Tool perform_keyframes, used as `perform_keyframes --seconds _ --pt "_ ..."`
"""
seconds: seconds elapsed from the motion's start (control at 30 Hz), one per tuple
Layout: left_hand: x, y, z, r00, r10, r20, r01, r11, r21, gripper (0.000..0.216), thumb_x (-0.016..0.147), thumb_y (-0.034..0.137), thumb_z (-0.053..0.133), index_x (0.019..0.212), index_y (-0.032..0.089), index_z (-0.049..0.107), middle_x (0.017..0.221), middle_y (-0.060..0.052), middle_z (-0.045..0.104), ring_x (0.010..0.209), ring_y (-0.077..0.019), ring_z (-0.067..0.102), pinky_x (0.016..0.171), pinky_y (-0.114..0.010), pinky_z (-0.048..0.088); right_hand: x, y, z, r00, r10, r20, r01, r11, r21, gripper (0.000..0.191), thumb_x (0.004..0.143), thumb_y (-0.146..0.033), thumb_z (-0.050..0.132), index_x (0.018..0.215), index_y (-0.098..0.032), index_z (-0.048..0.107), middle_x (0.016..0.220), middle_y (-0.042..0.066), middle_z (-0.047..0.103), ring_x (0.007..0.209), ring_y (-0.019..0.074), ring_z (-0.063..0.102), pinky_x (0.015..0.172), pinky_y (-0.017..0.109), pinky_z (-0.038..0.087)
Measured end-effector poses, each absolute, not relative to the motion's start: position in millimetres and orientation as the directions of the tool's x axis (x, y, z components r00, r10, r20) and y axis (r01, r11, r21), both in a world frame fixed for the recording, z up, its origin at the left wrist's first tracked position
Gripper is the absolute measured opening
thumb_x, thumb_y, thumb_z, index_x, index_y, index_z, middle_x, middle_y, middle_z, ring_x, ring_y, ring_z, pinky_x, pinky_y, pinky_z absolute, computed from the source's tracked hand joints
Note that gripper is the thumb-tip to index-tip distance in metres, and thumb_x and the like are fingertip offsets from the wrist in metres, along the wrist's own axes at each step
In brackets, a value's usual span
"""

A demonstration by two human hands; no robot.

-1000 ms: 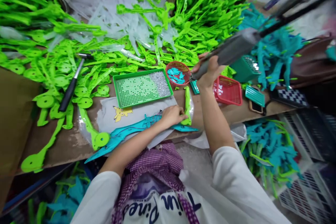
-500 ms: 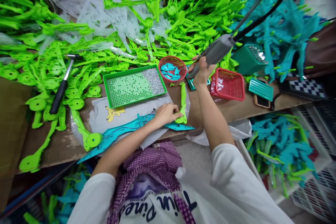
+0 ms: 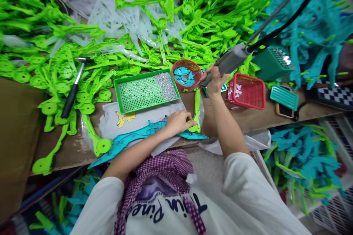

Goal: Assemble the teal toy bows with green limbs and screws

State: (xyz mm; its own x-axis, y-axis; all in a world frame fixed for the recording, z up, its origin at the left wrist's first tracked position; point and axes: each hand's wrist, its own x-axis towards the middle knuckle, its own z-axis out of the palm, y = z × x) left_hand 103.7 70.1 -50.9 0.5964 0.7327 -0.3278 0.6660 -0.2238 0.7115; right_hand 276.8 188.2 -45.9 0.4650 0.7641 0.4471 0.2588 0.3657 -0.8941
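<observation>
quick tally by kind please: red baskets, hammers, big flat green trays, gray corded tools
Red baskets, one round and one rectangular: 2
Hammer: 1
Big flat green tray: 1
Gray corded tool, in the right hand: 1
Total: 5

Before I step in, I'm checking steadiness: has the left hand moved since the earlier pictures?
No, not visibly: the left hand stays just below the right end of the green tray, over the blue part.
</observation>
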Motion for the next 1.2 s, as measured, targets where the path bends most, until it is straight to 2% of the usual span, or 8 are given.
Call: perform_keyframes --seconds 0.1,0.2,0.27,0.33,0.4,0.5,1.0,1.2 --pt "103.6 69.7 -50.2 0.598 0.726 -0.338 0.66 -0.207 0.722 0.022 0.093 0.042 0.065 0.1 0.024 0.077 0.108 -0.004 0.075 0.102 -0.0227 0.069 0.085 -0.032 0.051 269.8 181.3 -19.4 0.477 0.754 0.452 0.244 0.38 -0.892 0.058 0.077 -0.085 0.053 0.072 -0.028 0.056 0.044 -0.007 0.043 0.036 0.0141 0.044 0.041 0.032 0.034" --pt "103.6 70.1 -49.4 0.605 0.717 -0.347 0.654 -0.199 0.73 0.024 0.093 0.043 0.064 0.098 0.023 0.077 0.109 -0.005 0.076 0.103 -0.0249 0.07 0.085 -0.034 0.051 237.0 173.0 13.3 0.476 0.728 0.494 0.126 0.499 -0.857 0.061 0.081 -0.088 0.041 0.079 -0.029 0.057 0.044 -0.008 0.039 0.034 0.0138 0.042 0.038 0.031 0.033" --pt "103.6 70.5 -49.1 0.612 0.716 -0.336 0.644 -0.204 0.738 0.023 0.093 0.042 0.064 0.097 0.023 0.076 0.11 -0.005 0.076 0.104 -0.0263 0.071 0.086 -0.035 0.052 201.4 169.6 23.5 0.331 0.801 0.498 -0.043 0.54 -0.84 0.063 0.08 -0.09 0.041 0.079 -0.029 0.056 0.044 -0.008 0.041 0.034 0.0134 0.044 0.038 0.03 0.034" --pt "103.6 70.7 -48.9 0.611 0.718 -0.334 0.641 -0.2 0.741 0.023 0.091 0.04 0.065 0.099 0.022 0.076 0.111 -0.007 0.077 0.104 -0.0283 0.072 0.086 -0.035 0.053 165.4 169.7 19.3 0.188 0.881 0.433 -0.149 0.462 -0.874 0.059 0.076 -0.086 0.055 0.079 -0.027 0.059 0.044 -0.007 0.045 0.036 0.0122 0.046 0.038 0.029 0.034" --pt "103.8 70.7 -48.8 0.599 0.719 -0.353 0.657 -0.19 0.73 0.027 0.089 0.037 0.066 0.107 0.019 0.074 0.113 -0.01 0.077 0.105 -0.0315 0.072 0.086 -0.037 0.055 139.4 172.8 5.2 0.099 0.934 0.343 -0.108 0.352 -0.93 0.058 0.076 -0.083 0.059 0.079 -0.025 0.061 0.047 -0.007 0.049 0.038 0.0109 0.047 0.042 0.028 0.038" --pt "104.0 70.7 -48.3 0.59 0.716 -0.374 0.682 -0.193 0.706 0.036 0.087 0.032 0.066 0.117 0.014 0.071 0.118 -0.015 0.076 0.109 -0.0354 0.072 0.089 -0.039 0.056 126.2 179.2 -18.4 0.092 0.954 0.284 -0.032 0.288 -0.957 0.063 0.077 -0.086 0.052 0.08 -0.024 0.061 0.049 -0.006 0.048 0.041 0.0099 0.048 0.045 0.027 0.041" --pt "103.2 71.0 -46.1 0.585 0.72 -0.374 0.681 -0.186 0.708 0.034 0.088 0.03 0.066 0.117 0.014 0.072 0.113 -0.015 0.077 0.109 -0.0328 0.073 0.093 -0.039 0.058 130.4 186.4 -38.8 0.082 0.947 0.31 -0.078 0.316 -0.946 0.058 0.079 -0.083 0.053 0.079 -0.027 0.063 0.048 -0.007 0.044 0.041 0.0113 0.048 0.043 0.026 0.042" --pt "102.9 72.7 -45.1 0.582 0.709 -0.398 0.696 -0.181 0.694 0.034 0.089 0.032 0.065 0.118 0.014 0.072 0.115 -0.014 0.077 0.106 -0.0311 0.073 0.09 -0.037 0.057 129.9 187.8 -32.9 0.083 0.95 0.301 -0.089 0.308 -0.947 0.062 0.077 -0.083 0.056 0.089 -0.023 0.067 0.048 -0.008 0.05 0.04 0.0095 0.049 0.042 0.024 0.038"
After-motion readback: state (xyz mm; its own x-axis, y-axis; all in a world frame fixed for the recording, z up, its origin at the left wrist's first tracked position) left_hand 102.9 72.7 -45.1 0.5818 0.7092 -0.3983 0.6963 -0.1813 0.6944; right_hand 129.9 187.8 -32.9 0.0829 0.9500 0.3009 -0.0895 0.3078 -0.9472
